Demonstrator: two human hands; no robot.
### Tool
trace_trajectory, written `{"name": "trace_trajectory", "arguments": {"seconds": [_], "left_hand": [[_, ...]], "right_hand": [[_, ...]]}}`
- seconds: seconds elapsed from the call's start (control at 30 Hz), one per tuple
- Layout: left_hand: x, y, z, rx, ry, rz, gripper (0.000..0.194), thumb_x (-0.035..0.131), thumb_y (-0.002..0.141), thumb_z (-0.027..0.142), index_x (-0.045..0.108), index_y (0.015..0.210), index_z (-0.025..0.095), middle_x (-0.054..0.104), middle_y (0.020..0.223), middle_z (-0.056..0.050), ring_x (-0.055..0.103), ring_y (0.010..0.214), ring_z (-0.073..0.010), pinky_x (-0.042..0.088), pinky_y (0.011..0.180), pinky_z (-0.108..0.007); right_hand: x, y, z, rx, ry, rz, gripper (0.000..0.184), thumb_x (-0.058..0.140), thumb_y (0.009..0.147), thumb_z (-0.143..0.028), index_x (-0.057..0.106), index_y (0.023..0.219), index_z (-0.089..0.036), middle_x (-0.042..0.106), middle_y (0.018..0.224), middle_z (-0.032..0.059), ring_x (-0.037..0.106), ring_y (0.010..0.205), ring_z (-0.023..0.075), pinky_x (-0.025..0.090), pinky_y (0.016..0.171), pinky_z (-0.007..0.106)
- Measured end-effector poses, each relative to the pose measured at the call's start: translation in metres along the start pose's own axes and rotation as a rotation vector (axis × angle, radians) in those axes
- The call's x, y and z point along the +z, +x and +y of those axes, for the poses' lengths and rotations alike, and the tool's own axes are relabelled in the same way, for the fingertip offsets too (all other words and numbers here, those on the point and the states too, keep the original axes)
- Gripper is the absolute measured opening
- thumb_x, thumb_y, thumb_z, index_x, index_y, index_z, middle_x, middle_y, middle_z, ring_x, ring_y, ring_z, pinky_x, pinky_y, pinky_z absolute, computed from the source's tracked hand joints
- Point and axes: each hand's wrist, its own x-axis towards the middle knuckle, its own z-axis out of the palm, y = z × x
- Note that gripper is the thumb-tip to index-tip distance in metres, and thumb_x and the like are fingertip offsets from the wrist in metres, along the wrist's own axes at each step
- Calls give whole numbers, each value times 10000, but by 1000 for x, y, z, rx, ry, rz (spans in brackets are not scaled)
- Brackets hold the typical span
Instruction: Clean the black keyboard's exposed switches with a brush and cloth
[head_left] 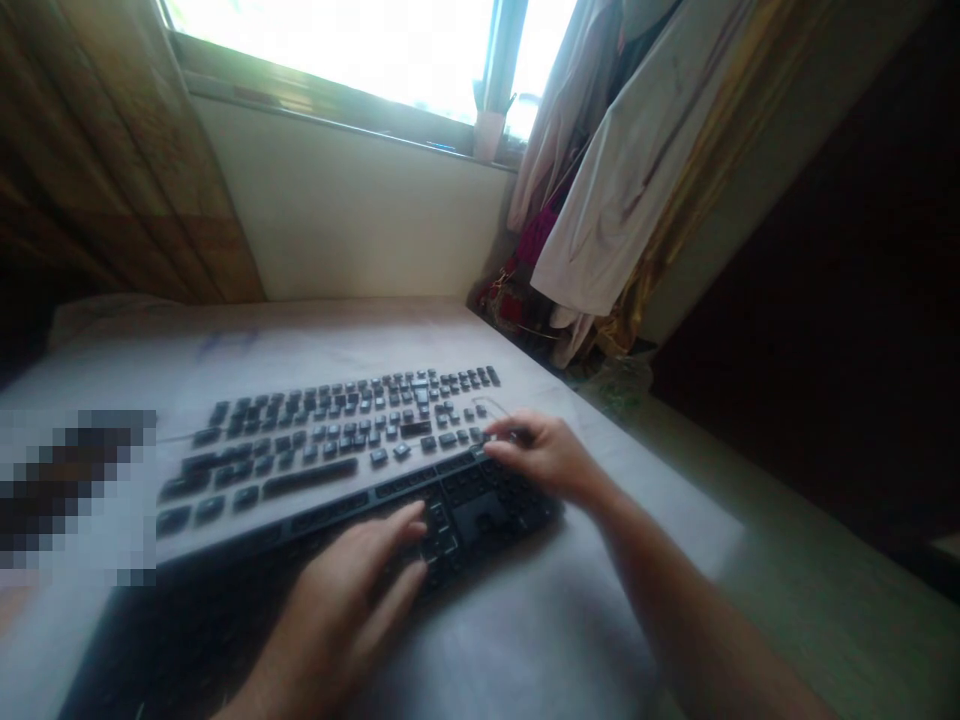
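Note:
A black keyboard base (pixel 480 505) stripped of many of its keys lies slanted across the white tabletop. Behind it, loose black keycaps (pixel 345 405) are spread in rows that follow a keyboard layout, with a long space bar (pixel 311 476) nearest the base. My left hand (pixel 360 575) rests over the middle of the base, thumb and fingers apart, nothing visible between them. At the base's far right edge, my right hand (pixel 544 455) has thumb and forefinger close together on a small keycap (pixel 478 450). Blur hides the exact grip.
A thin wire puller-like loop (pixel 491 403) lies beyond my right hand. At left is a pixelated patch (pixel 75 490). Behind the table are a wall, a window and a cup (pixel 489 135) on the sill. Clothes (pixel 607 190) hang past the table's right edge.

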Motion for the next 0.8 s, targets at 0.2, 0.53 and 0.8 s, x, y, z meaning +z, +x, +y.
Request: {"name": "trace_trajectory", "arguments": {"seconds": [0.2,0.53,0.8], "left_hand": [[5,-6,-24,145,618,-77,1065,838,645,478,285,1546,356,308,1619,-128,330,1475,-441,371,1156,-680],[9,-10,-5,-58,756,-72,1031,739,566,301,370,1526,235,207,1646,-155,191,1539,-395,204,1231,-669],[3,-7,-10,-84,737,-143,997,758,614,328,361,1527,277,186,1644,-146,188,1532,-401,188,1230,-684]], "right_hand": [[-29,51,52,184,-186,-272,179,720,922,-311,733,1024,-164,736,992,44,694,864,195,577,797,345],[-12,81,62,245,-319,-506,323,649,987,-338,626,1267,-176,644,1290,90,672,1073,252,586,892,449],[-4,83,64,245,-293,-517,326,651,987,-336,624,1269,-176,643,1292,91,671,1073,251,586,891,449]]}}
